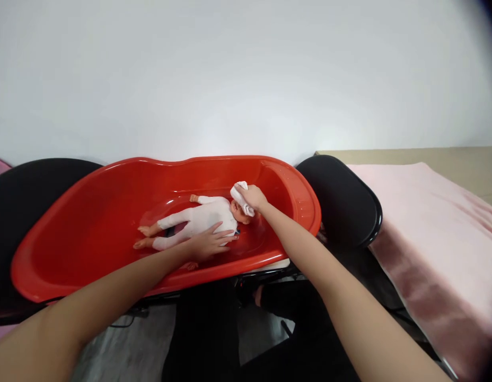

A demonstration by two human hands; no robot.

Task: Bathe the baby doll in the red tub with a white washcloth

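Observation:
A baby doll [208, 215] in a white long-sleeved suit lies on its back inside a red baby bathtub [87, 228], its head to the right and bare feet to the left. My right hand [253, 196] is closed on a folded white cloth [242, 198], which rests against the doll's head and hides part of it. Fingers stretched out, my left hand [212, 242] lies on the doll's chest and near arm. A small dark thing at the doll's neck is too small to make out.
Black chairs stand at both ends of the tub, one seat [337, 199] right and another [27, 212] left. A pink cloth [437, 223] covers a surface at the right. Behind the tub rises a white wall [246, 79].

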